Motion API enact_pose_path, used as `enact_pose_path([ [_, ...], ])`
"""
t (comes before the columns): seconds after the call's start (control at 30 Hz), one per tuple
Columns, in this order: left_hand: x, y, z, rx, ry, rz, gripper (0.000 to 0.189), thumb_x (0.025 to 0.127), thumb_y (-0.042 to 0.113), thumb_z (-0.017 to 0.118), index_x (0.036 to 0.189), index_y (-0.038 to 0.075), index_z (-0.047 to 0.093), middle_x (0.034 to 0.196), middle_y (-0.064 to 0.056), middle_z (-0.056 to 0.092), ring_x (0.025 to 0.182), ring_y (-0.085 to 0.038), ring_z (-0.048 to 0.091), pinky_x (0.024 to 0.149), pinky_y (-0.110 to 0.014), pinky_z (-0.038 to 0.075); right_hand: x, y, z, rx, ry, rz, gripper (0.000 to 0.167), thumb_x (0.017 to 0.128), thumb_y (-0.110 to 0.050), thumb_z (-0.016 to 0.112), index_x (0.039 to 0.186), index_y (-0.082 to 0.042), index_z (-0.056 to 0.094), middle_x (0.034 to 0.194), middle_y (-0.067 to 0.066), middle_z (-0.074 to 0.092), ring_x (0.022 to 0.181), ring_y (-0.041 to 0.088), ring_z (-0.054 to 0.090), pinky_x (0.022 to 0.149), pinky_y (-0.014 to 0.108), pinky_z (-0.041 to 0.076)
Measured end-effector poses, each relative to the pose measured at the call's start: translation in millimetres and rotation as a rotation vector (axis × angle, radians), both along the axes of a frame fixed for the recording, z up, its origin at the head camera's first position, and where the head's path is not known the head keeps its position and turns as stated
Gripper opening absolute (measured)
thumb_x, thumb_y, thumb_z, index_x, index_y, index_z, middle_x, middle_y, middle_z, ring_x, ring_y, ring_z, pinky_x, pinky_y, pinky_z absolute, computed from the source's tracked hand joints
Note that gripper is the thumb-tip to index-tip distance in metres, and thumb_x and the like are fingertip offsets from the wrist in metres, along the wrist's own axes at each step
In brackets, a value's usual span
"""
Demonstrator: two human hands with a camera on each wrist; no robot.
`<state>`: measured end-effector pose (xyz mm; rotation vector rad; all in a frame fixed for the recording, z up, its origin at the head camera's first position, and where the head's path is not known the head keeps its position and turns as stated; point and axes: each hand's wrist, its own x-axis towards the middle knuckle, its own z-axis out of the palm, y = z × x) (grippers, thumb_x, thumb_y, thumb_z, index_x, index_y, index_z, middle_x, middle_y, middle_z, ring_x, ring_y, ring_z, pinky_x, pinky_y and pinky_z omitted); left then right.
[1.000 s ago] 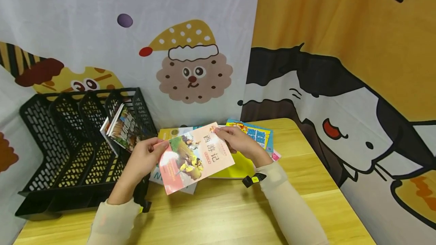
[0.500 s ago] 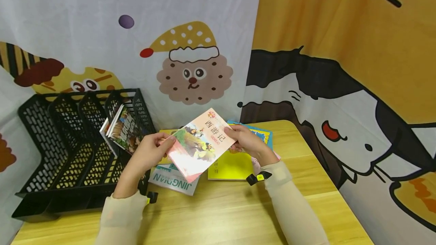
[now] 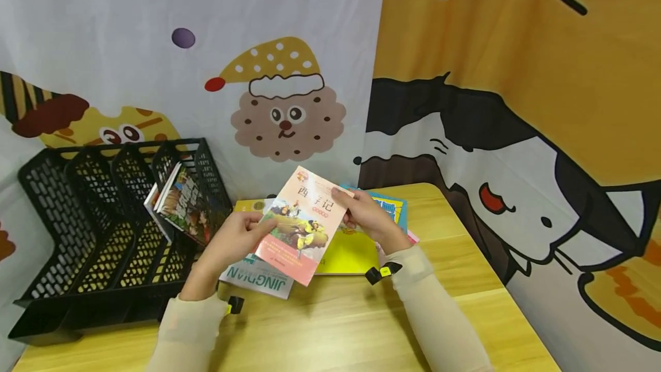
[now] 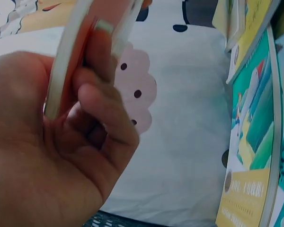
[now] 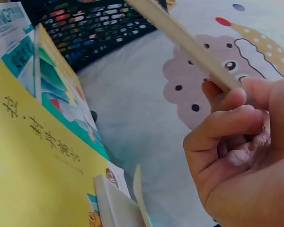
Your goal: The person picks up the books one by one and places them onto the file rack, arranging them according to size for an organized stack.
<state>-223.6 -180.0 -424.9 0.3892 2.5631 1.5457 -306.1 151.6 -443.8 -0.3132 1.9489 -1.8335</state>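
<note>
A pink paperback book (image 3: 304, 225) with a picture of figures and dark characters on its cover is held up over the table, cover facing me. My left hand (image 3: 234, 245) pinches its left edge, thumb on the cover. At the upper right edge my right hand (image 3: 369, 217) grips it the same way. In the left wrist view the pink book (image 4: 68, 56) appears edge-on between thumb and curled fingers. The right wrist view shows the book's page edge (image 5: 194, 47) running into the right hand's pinch. Other books lie beneath, partly hidden by it.
On the table (image 3: 330, 326) lie a yellow book (image 3: 356, 254), a white and green book (image 3: 258, 277) and a blue book (image 3: 395, 205). At left stands a black mesh file rack (image 3: 103, 228) with several books (image 3: 186, 202) leaning in its right slot. A printed curtain (image 3: 289, 16) hangs behind.
The pink book has turned from a sideways slant to more upright, its top now pointing up and slightly left. Both hands keep hold of it; the left thumb lies further onto the cover.
</note>
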Motion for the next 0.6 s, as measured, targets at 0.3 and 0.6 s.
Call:
enact_pose_path([
  [0.3, 2.1, 4.1, -0.9, -0.060, 0.042, 0.252, 0.055, 0.112, 0.050, 0.064, 0.075, 0.012, 0.049, 0.055, 0.007, 0.037, 0.048, -0.013, 0.034, 0.050, -0.029, 0.031, 18.0, -28.0, -2.4, 0.151, 0.143, 0.241, 0.040, 0.114, -0.051, 0.060, 0.114, -0.013, 0.072, 0.069, 0.004, 0.064, 0.057, 0.022, 0.054, 0.058, 0.029, 0.048],
  [0.6, 7.5, 5.4, 3.7, -0.053, -0.099, 0.142, 0.057, 0.111, 0.055, 0.063, 0.079, 0.010, 0.050, 0.054, 0.005, 0.042, 0.049, -0.015, 0.037, 0.051, -0.030, 0.033, 19.8, -29.5, -2.7, 0.103, 0.080, 0.224, 0.031, 0.119, -0.035, 0.052, 0.118, -0.007, 0.066, 0.067, -0.003, 0.050, 0.050, 0.018, 0.048, 0.056, 0.029, 0.041],
])
